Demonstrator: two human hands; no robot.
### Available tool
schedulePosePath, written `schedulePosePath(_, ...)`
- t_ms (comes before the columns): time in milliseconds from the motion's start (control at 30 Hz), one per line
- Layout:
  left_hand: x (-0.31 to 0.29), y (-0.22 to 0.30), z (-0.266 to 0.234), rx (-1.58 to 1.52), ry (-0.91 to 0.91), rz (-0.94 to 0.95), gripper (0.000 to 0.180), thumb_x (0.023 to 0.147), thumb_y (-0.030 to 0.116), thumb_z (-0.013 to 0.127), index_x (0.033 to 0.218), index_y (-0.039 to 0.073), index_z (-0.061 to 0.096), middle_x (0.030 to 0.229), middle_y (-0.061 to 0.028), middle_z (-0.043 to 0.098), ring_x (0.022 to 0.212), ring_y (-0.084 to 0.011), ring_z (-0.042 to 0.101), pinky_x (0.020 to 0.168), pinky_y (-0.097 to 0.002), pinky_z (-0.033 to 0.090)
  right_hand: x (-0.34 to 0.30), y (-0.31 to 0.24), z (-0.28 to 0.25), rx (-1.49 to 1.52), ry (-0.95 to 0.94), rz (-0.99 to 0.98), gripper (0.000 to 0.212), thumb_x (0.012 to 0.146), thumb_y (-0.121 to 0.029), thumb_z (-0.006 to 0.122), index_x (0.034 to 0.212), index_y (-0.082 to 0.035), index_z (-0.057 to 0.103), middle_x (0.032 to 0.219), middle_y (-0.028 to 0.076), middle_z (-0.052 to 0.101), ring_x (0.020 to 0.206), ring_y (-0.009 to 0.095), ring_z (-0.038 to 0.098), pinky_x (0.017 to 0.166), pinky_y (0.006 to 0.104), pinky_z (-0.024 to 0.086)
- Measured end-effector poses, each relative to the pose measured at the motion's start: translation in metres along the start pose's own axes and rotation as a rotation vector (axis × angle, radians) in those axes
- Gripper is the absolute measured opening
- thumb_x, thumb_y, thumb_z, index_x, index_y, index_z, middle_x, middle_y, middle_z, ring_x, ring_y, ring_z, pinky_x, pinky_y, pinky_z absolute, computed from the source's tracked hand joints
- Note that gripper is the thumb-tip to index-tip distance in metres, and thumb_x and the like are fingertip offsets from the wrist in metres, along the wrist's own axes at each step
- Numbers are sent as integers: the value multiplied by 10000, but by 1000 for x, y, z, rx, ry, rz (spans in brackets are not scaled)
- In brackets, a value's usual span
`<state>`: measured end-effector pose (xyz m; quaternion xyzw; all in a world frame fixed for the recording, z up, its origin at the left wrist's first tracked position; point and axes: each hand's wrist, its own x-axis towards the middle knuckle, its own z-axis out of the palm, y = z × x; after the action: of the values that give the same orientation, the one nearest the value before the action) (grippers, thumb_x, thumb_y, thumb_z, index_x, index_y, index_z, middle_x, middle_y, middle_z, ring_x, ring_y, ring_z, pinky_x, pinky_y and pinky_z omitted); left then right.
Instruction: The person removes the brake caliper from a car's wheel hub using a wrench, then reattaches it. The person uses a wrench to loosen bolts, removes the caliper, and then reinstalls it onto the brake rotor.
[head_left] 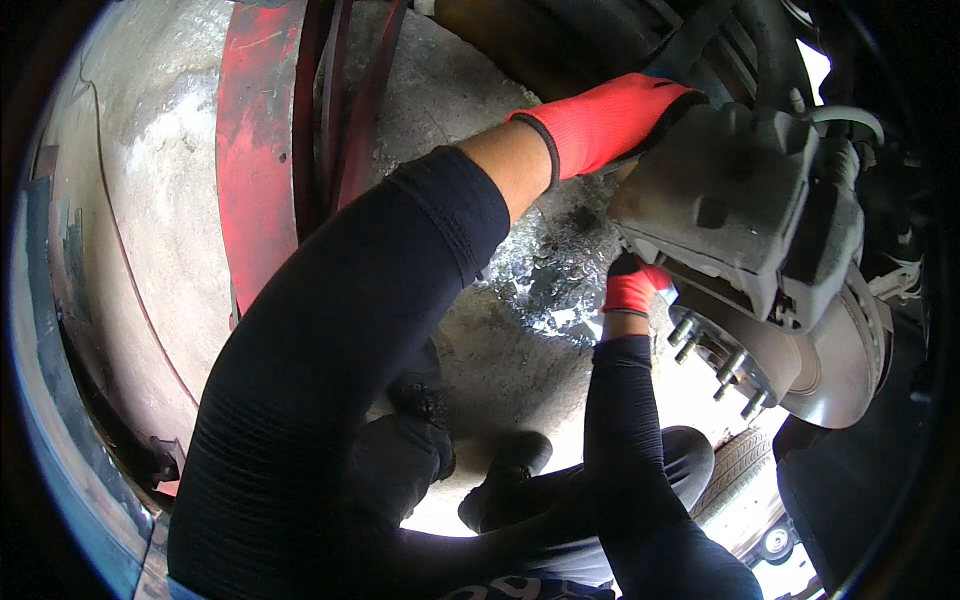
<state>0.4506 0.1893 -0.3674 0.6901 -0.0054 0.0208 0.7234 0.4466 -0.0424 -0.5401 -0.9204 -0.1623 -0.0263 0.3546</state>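
Two red-gloved hands [622, 117] [632, 287] at the grey brake caliper [715, 190], left farther, right nearer, both partly hidden, grip impossible to tell.

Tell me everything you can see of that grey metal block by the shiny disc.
The dull-grey, blocky, metal-looking brake caliper has rounded edges, a dark recess in its broad face and a narrower section on its right. It sits tilted over the edge of the shiny round metal brake disc. The red-gloved left hand is at its upper left, the red-gloved right hand at its lower left edge; their exact contact is hidden.
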Motion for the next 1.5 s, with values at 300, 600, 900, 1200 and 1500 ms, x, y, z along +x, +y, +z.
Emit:
schedulePosePath(300,21,-24,19,294,1,209,380,989,110,466,1360,78,541,1378,-187,570,1256,-381,560,1060,-402,461,80,-40,74,272,31,155,385,989,-269,516,1284,-39,605,1339,163,594,1244,343,543,1061,449,415)
schedulePosePath(600,15,-29,12,435,96,350,337,909,51,550,1245,31,570,1261,-207,622,1178,-379,606,976,-423,514,43,-27,27,206,-4,115,372,1000,-282,503,1253,-33,611,1294,164,611,1204,352,559,1037,441,428)
schedulePosePath(900,16,-37,11,561,112,430,297,898,73,550,1189,22,586,1197,-207,649,1135,-386,622,938,-429,524,38,-27,36,218,-57,93,364,1010,-295,491,1223,-27,617,1250,165,627,1164,361,575,1012,432,441)
schedulePosePath(1200,20,-14,8,507,28,233,229,895,86,583,1110,51,653,1177,-216,669,1133,-369,636,923,-415,535,62,-32,58,291,-43,102,364,1021,-307,478,1192,-21,623,1205,166,644,1124,370,591,988,423,454)
schedulePosePath(1500,18,-14,4,618,8,218,221,928,115,532,1120,74,633,1200,-162,667,1114,-334,663,894,-400,549,86,-67,107,411,-110,133,369,1032,-320,466,1162,-15,629,1161,167,661,1084,380,607,963,414,467)
